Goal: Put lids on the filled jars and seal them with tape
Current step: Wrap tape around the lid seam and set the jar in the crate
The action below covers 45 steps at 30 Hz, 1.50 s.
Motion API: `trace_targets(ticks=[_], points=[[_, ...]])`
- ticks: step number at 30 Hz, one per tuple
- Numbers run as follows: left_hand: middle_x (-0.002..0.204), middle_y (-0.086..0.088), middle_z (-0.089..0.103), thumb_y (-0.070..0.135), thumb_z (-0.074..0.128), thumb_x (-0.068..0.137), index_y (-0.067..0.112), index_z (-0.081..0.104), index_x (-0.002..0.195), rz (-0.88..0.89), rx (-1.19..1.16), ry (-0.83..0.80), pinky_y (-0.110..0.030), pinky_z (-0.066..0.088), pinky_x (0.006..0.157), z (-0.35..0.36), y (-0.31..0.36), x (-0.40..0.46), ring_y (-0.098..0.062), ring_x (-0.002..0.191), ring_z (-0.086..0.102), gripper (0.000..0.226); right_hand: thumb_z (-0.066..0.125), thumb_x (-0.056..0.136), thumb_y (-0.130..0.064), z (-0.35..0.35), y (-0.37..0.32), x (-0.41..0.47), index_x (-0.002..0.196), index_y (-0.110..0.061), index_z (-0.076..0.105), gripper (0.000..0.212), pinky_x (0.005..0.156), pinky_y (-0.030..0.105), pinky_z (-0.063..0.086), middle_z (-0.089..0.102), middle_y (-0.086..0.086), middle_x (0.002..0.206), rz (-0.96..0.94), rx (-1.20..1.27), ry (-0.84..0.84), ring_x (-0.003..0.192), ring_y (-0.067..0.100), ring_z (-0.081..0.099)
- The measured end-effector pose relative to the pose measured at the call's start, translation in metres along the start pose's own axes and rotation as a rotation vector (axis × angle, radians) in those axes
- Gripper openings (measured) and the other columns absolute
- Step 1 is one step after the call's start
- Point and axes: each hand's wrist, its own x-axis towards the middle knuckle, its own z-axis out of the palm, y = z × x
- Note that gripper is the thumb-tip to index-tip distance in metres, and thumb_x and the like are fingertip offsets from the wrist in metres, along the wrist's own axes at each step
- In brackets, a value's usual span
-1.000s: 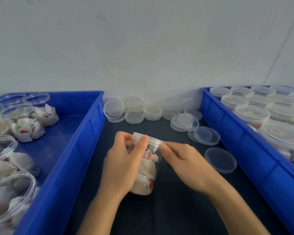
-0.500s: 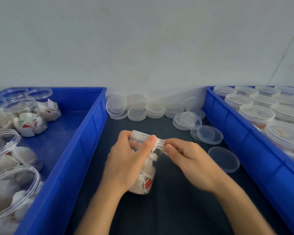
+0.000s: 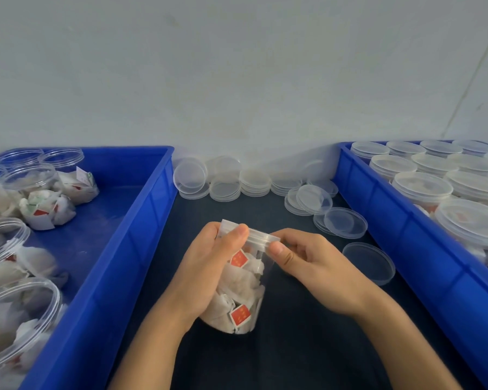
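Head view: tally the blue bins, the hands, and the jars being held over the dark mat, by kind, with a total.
Blue bins: 2, left bin and right bin
Hands: 2, left hand and right hand
Held jars: 1, the jar gripped by both hands
Total: 5

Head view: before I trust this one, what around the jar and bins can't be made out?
- Tape: clear on clear; not discernible on the lid in the head view.
- Far side of the jar: covered by the left hand.
- Right hand fingertips: curled behind the lid rim.
- Left bin and right bin: cut off by the frame edges.
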Motion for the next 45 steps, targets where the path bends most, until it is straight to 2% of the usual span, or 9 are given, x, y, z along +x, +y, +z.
trace_targets(ticks=[4, 8, 13, 15, 20, 26, 30, 35, 45], points=[[0.108, 0.024, 0.072, 0.090, 0.055, 0.070, 0.040, 0.061, 0.118, 0.011, 0.037, -0.006, -0.019, 0.056, 0.075, 0.004, 0.002, -0.001, 0.005, 0.101, 0.071, 0.070, 0.045, 0.097, -0.073, 0.001, -0.001, 0.001, 0.114, -0.037, 0.072, 0.048, 0.096, 0.056, 0.054, 0.076, -0.007, 0.108, 0.014, 0.001, 0.026, 0.103, 0.019, 0.070], [0.108, 0.040, 0.063, 0.088, 0.061, 0.079, 0.042, 0.055, 0.115, 0.121, 0.200, 0.168, -0.017, 0.052, 0.072, 0.010, 0.002, 0.001, 0.016, 0.096, 0.066, 0.058, 0.048, 0.102, -0.066, 0.000, 0.000, 0.001, 0.117, -0.043, 0.075, 0.038, 0.099, 0.050, 0.055, 0.076, -0.017, 0.113, 0.013, 0.022, 0.067, 0.110, 0.010, 0.070], [0.115, 0.035, 0.065, 0.087, 0.062, 0.073, 0.054, 0.048, 0.117, 0.194, 0.270, 0.197, -0.016, 0.056, 0.075, 0.025, -0.002, -0.001, 0.012, 0.103, 0.066, 0.057, 0.047, 0.104, -0.064, 0.003, -0.004, 0.002, 0.117, -0.050, 0.072, 0.031, 0.079, 0.045, 0.058, 0.075, -0.017, 0.091, -0.041, -0.084, 0.137, 0.082, -0.001, 0.065], [0.119, 0.034, 0.065, 0.086, 0.064, 0.074, 0.054, 0.046, 0.122, 0.208, 0.256, 0.165, -0.019, 0.056, 0.081, 0.026, -0.005, 0.000, 0.011, 0.108, 0.065, 0.060, 0.047, 0.105, -0.059, 0.003, -0.005, 0.002, 0.123, -0.054, 0.068, 0.028, 0.088, 0.043, 0.058, 0.075, -0.023, 0.105, -0.050, -0.094, 0.120, 0.100, 0.003, 0.069], [0.114, 0.024, 0.070, 0.081, 0.059, 0.083, 0.042, 0.058, 0.120, 0.207, 0.120, 0.166, -0.023, 0.056, 0.083, 0.019, -0.011, 0.003, 0.003, 0.106, 0.069, 0.054, 0.045, 0.110, -0.047, -0.002, -0.003, -0.002, 0.134, -0.050, 0.062, 0.029, 0.101, 0.049, 0.052, 0.072, -0.017, 0.122, -0.012, -0.036, 0.048, 0.116, 0.008, 0.065], [0.100, 0.010, 0.073, 0.077, 0.061, 0.083, 0.044, 0.063, 0.105, 0.173, 0.027, 0.177, -0.056, 0.062, 0.087, 0.010, -0.015, 0.005, -0.019, 0.092, 0.077, 0.040, 0.045, 0.108, -0.049, 0.002, -0.003, -0.002, 0.131, -0.052, 0.058, 0.026, 0.084, 0.047, 0.057, 0.074, -0.008, 0.094, -0.002, -0.218, 0.076, 0.087, 0.012, 0.067], [0.097, 0.007, 0.073, 0.076, 0.060, 0.082, 0.039, 0.067, 0.103, 0.174, -0.031, 0.153, -0.054, 0.062, 0.087, 0.009, -0.014, 0.005, -0.021, 0.093, 0.077, 0.043, 0.042, 0.106, -0.056, 0.002, -0.004, -0.001, 0.130, -0.051, 0.057, 0.029, 0.082, 0.044, 0.056, 0.073, -0.009, 0.092, -0.002, -0.256, 0.096, 0.086, 0.012, 0.066], [0.092, 0.004, 0.072, 0.076, 0.057, 0.084, 0.024, 0.069, 0.107, 0.201, -0.064, 0.111, -0.027, 0.055, 0.077, 0.008, -0.015, 0.006, -0.014, 0.088, 0.072, 0.058, 0.048, 0.097, -0.068, -0.001, -0.004, -0.001, 0.127, -0.051, 0.063, 0.037, 0.094, 0.053, 0.057, 0.076, -0.005, 0.109, 0.008, -0.066, 0.049, 0.103, 0.018, 0.071], [0.108, -0.025, 0.068, 0.069, 0.061, 0.088, 0.018, 0.071, 0.109, 0.162, -0.159, -0.008, -0.059, 0.056, 0.095, 0.000, -0.013, 0.005, -0.049, 0.107, 0.066, 0.056, 0.048, 0.087, -0.080, -0.003, -0.009, -0.004, 0.116, -0.046, 0.068, 0.049, 0.092, 0.055, 0.057, 0.075, -0.013, 0.106, 0.028, -0.032, 0.017, 0.100, 0.014, 0.071]])
